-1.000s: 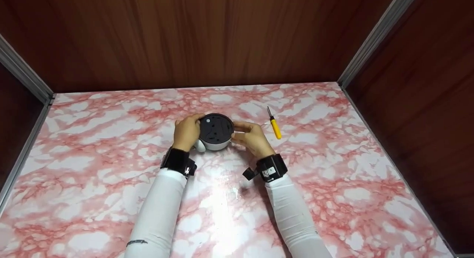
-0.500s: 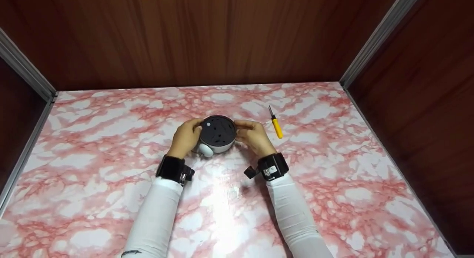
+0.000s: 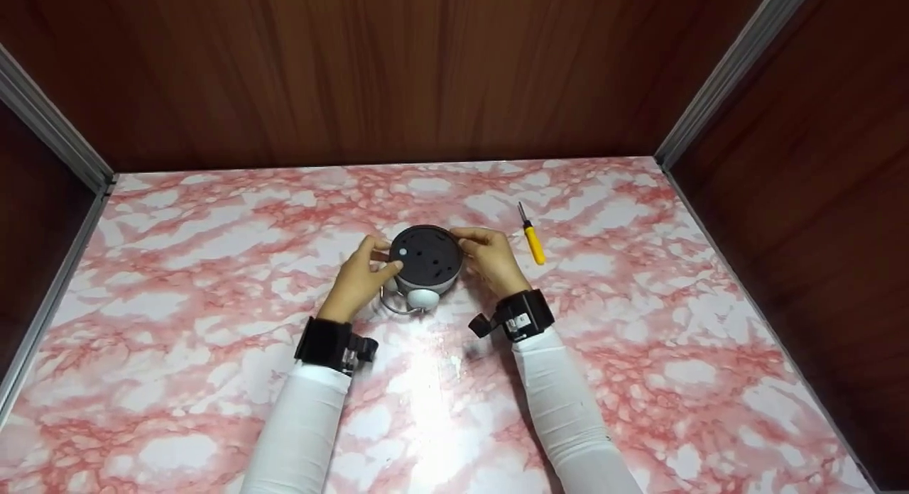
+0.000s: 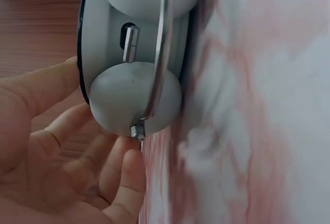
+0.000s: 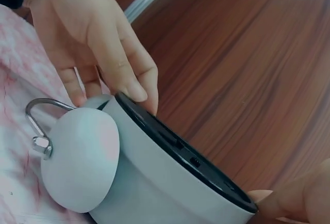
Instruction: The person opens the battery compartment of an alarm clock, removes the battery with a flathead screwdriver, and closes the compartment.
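"Where's the twin-bell alarm clock (image 3: pixel 428 258)?"
"On the marbled table (image 3: pixel 177 267), black back up."
"And the grip?"
"The left hand (image 3: pixel 360 277) pinches its rim between thumb and fingers; the right hand (image 3: pixel 495 260) pinches the opposite side. A yellow-handled screwdriver (image 3: pixel 534 244) lies to the right."

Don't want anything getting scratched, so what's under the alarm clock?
Pink marbled tabletop shows around the alarm clock; whatever lies directly beneath is covered by its body and can't be seen.
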The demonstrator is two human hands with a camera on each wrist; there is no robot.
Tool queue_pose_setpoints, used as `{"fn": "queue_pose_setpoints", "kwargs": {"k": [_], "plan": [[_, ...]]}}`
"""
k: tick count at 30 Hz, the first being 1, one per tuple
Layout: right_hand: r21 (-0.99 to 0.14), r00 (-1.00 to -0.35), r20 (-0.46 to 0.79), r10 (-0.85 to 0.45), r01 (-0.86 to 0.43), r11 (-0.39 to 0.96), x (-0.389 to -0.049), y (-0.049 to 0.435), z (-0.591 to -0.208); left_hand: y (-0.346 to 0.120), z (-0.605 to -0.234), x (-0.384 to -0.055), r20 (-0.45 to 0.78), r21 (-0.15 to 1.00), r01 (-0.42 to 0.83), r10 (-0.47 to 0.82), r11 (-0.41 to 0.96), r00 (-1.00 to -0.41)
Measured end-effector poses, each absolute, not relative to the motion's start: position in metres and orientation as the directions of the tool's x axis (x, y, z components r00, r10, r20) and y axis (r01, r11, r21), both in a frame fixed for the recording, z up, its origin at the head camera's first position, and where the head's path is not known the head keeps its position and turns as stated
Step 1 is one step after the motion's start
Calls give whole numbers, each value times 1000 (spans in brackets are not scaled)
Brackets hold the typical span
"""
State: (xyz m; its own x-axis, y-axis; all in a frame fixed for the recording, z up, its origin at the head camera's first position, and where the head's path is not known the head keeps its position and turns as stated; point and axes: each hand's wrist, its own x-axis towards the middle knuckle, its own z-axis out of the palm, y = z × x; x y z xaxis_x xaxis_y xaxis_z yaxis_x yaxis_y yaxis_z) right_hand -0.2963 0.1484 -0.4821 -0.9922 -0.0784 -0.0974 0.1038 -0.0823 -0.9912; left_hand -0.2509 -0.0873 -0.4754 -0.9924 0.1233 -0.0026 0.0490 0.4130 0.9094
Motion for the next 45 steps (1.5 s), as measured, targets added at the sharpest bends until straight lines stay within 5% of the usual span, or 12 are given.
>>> {"fn": "queue_pose_setpoints", "kwargs": {"k": [11, 22, 45], "plan": [[-994, -990, -83, -113, 90, -55, -301, 149, -484, -89, -480, -253, -81, 943, 3, 238, 331, -968], [-990, -992, 22, -126, -40, 137, -314, 150, -484, -80, -496, -254, -115, 988, -76, 329, 131, -937], [-999, -963, -54, -266, 51, 20, -321, 152, -485, -71, -511, -252, -37, 999, -29, 305, 31, -952]]}}
